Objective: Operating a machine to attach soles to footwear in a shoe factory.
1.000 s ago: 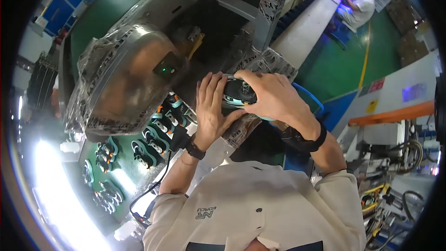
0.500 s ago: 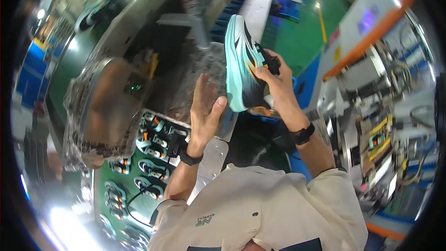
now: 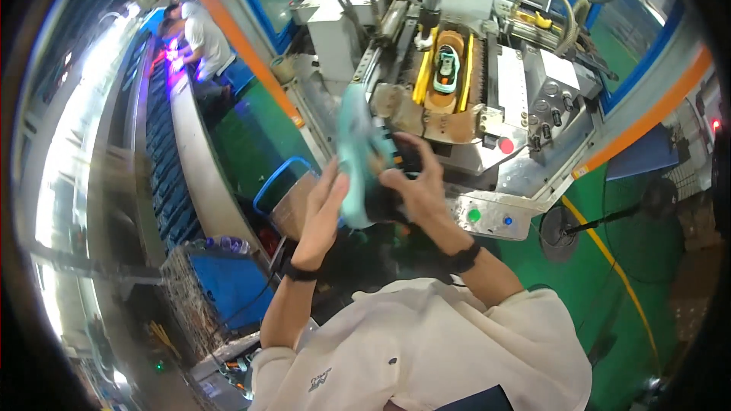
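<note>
While the right hand (image 3: 423,184) grips the blurred running shoe (image 3: 368,154), the left hand (image 3: 323,209) half-open against its sole (image 3: 352,183), its long axis runs forward, toe (image 3: 354,100) outermost.

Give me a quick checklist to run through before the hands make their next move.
1. Right hand gripping the held shoe: ok, around its dark opening side.
2. Left hand bearing firmly on the sole side: cannot tell; it is alongside, but motion blur hides the contact.
3. Held shoe sharp enough to inspect: not ok, blurred.
4. Brown holder on the machine unoccupied: not ok; a second shoe sits there between yellow bars.
5. Red button uncovered: ok, nothing over it.
</note>
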Demonstrator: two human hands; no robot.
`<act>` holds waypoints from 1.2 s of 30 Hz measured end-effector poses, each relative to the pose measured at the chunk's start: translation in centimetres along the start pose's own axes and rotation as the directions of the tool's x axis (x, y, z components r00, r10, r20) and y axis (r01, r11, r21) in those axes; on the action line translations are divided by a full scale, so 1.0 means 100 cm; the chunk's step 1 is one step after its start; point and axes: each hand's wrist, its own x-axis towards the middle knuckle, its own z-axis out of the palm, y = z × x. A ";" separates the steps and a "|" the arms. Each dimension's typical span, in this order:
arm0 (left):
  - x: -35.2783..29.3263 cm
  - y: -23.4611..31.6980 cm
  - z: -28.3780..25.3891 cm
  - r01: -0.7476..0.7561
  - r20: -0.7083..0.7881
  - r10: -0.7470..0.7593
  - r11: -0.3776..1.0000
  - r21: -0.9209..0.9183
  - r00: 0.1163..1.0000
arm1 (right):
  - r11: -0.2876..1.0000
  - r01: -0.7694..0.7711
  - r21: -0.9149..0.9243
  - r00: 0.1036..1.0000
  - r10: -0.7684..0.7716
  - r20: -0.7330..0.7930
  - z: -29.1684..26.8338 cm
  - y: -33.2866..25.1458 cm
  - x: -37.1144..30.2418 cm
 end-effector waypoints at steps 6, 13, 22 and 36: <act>0.188 -0.080 0.082 -0.054 0.098 0.032 0.972 0.231 0.995 | 0.989 -0.019 -0.147 0.924 -0.039 -0.380 -0.152 -0.024 0.034; 0.361 -0.164 0.171 -0.040 -0.027 0.083 0.706 0.707 0.996 | 0.953 -0.026 -0.303 0.727 -0.190 -0.660 -0.245 -0.035 0.017; 0.443 -0.214 0.207 0.239 -0.178 -0.159 0.665 0.708 0.971 | 0.838 -0.212 -0.502 0.605 -0.291 -0.741 -0.282 -0.031 0.024; 0.172 -0.028 0.035 0.590 0.146 -0.573 0.795 -0.142 0.807 | 0.335 -0.453 -0.826 0.873 0.355 -0.334 -0.224 0.083 0.395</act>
